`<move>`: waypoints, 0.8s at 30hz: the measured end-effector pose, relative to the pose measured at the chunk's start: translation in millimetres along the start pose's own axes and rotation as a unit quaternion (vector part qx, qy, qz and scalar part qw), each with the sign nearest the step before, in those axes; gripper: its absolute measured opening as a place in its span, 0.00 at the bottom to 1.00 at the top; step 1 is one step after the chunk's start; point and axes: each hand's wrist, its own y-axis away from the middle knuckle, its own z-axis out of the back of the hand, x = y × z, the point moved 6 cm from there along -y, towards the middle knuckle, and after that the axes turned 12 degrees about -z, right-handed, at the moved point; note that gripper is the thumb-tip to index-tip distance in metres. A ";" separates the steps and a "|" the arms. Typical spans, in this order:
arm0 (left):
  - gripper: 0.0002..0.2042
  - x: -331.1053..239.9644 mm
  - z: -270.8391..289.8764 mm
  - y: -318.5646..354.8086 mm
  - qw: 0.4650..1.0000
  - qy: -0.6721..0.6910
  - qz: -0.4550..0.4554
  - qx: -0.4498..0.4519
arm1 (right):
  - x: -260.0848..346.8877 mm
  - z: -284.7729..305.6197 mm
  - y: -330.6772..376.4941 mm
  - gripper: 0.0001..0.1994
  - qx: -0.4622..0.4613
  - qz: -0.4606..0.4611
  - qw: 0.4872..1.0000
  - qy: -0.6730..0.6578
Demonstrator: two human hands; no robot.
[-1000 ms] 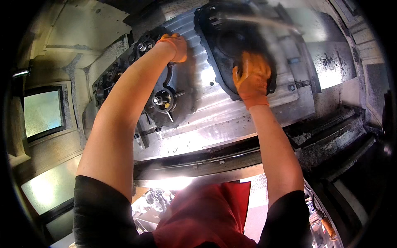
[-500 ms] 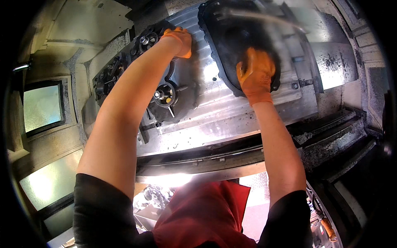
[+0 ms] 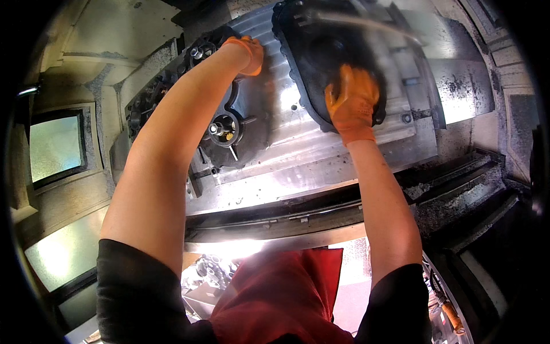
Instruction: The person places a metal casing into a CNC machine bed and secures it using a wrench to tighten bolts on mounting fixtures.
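Both my hands wear orange gloves. My left hand [image 3: 250,55] reaches to the upper part of a dark metal fixture [image 3: 243,135] and rests at its right edge. Its fingers curl over and away from me, so what they grip is hidden. My right hand [image 3: 353,103] is over the lower end of a dark, deep, pan-shaped metal part [image 3: 315,51] with a scalloped rim. The thumb stands off to the left and the fingers bend down into the part's dark hollow, where their tips are hidden. A clamp bolt with a nut [image 3: 216,129] sits in a ring below my left hand.
The parts lie on a ribbed metal plate [image 3: 286,143] inside a machine enclosure. A pale blurred streak [image 3: 366,22] crosses above the pan-shaped part. Dark slatted covers [image 3: 458,183] are at right, a small window [image 3: 57,146] at left. A metal sill [image 3: 281,232] runs before my body.
The whole view has shifted slightly. Both hands keep their places on the fixture and the pan-shaped part, with little visible finger movement.
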 end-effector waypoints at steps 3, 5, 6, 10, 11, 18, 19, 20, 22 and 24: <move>0.31 -1.1 -2.8 -0.7 1.000 0.007 0.013 -0.020 | -0.2 -0.1 0.0 0.22 0.005 -0.002 1.000 -0.001; 0.30 -5.0 0.5 1.7 0.999 0.013 0.017 -0.030 | -3.0 1.2 -0.6 0.22 0.003 -0.006 1.000 0.002; 0.29 -2.4 -3.3 -1.5 0.999 0.009 0.020 -0.027 | -1.6 1.7 -0.2 0.22 0.004 -0.006 1.000 0.001; 0.28 3.8 -15.8 -12.0 0.998 -0.037 0.024 0.039 | -1.3 0.7 0.7 0.22 0.002 0.000 1.000 -0.005; 0.27 -3.2 -7.0 -3.8 0.995 -0.048 0.029 0.087 | -5.5 1.9 -0.2 0.22 -0.001 -0.002 1.000 0.001; 0.25 -6.3 15.4 24.7 0.991 0.068 0.017 -0.114 | -3.0 -0.8 0.0 0.22 0.001 -0.008 1.000 -0.001; 0.26 -11.4 25.8 33.3 0.992 0.071 0.009 -0.108 | -4.3 -0.8 0.0 0.22 0.005 -0.011 1.000 0.006; 0.27 -15.0 31.9 36.0 0.992 0.074 -0.001 -0.103 | -5.7 -0.4 -0.4 0.22 0.007 -0.012 1.000 0.008; 0.29 -2.7 17.9 15.2 0.989 0.081 0.053 -0.110 | -2.9 -0.7 -0.5 0.22 0.013 -0.009 1.000 0.007; 0.28 5.7 0.6 -15.0 0.991 0.030 0.074 -0.106 | -1.1 -0.1 0.6 0.22 0.003 -0.005 1.000 -0.002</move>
